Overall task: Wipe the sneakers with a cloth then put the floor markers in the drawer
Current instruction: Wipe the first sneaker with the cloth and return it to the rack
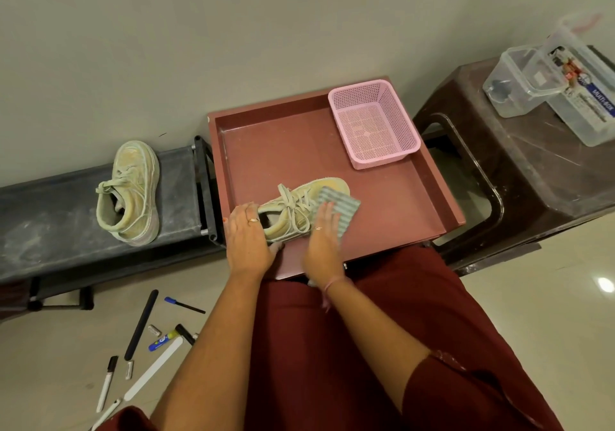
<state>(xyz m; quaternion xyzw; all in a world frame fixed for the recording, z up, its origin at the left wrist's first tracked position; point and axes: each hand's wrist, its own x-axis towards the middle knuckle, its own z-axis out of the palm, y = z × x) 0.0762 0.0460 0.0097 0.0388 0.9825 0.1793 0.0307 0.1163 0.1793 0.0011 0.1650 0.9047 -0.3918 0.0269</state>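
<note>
Left hand gripping heel end of sneaker, fingers curled over its opening. Right hand pressing striped cloth flat on toe part, fingers straight. Sneaker lying inside red drawer, near front edge. Pink basket sitting in drawer's far right corner. Second sneaker resting on dark counter to left, well apart. Markers and other pens lying scattered on floor, lower left. Clear boxes sitting on brown stool at right.
</note>
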